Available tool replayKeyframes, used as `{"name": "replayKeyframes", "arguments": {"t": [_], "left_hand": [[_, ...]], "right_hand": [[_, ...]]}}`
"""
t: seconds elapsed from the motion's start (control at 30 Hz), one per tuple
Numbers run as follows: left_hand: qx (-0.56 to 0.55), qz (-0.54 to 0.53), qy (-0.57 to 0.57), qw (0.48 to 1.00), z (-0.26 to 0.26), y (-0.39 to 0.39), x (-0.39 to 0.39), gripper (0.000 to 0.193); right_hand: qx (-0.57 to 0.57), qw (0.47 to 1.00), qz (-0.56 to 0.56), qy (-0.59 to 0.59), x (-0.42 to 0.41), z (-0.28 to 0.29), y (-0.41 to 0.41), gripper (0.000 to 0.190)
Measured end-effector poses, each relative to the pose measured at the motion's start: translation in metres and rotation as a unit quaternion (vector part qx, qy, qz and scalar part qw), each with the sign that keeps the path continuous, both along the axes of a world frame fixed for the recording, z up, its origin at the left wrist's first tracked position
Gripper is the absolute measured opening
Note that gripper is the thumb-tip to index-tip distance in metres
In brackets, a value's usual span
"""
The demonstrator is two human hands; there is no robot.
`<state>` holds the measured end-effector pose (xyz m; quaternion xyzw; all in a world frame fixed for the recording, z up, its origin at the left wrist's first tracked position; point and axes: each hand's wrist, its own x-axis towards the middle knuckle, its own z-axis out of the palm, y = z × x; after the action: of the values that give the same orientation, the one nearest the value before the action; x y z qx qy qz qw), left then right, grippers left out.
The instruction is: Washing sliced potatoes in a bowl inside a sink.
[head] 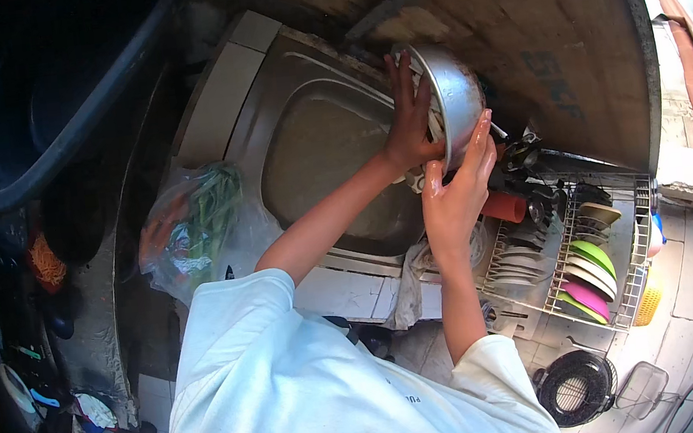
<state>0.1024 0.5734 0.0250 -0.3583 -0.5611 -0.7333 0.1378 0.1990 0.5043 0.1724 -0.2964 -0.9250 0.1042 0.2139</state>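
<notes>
A round metal pot (459,91) is tipped on its side above the right end of a stainless steel sink (326,148). My left hand (411,116) lies with spread fingers across the pot's mouth, against pale pieces of something inside that I cannot identify. Wet and glistening, my right hand (461,181) holds the pot from below, at its rim and outer wall. More pale pieces show just under the rim, between the hands. Cloudy-looking water seems to stand in the sink basin.
A wire dish rack (627,313) with plates and bowls stands right, near a red cup (504,207). Left of the sink lies a plastic bag of green vegetables (211,212). A grey cloth (410,292) hangs over the tiled edge. A wooden board (534,67) rises behind the sink.
</notes>
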Motion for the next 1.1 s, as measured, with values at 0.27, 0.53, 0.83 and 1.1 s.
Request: {"name": "replayKeyframes", "arguments": {"t": [0.27, 0.53, 0.83, 1.1], "left_hand": [[0.010, -0.028, 0.027, 0.999, 0.014, 0.001, -0.010, 0.079], [0.100, -0.052, -0.026, 0.993, 0.028, -0.008, -0.008, 0.086], [0.004, -0.027, 0.005, 1.000, -0.004, 0.010, -0.017, 0.111], [-0.001, -0.021, 0.013, 1.000, -0.010, -0.034, -0.038, 0.106]], "right_hand": [[0.049, 0.998, 0.038, 0.022, -0.005, 0.002, 0.003, 0.088], [0.056, 0.997, 0.038, 0.021, -0.005, 0.001, 0.000, 0.088], [0.073, 0.994, 0.047, 0.060, -0.005, -0.004, 0.000, 0.088], [-0.083, 0.990, 0.012, 0.109, -0.016, -0.021, -0.006, 0.087]]}}
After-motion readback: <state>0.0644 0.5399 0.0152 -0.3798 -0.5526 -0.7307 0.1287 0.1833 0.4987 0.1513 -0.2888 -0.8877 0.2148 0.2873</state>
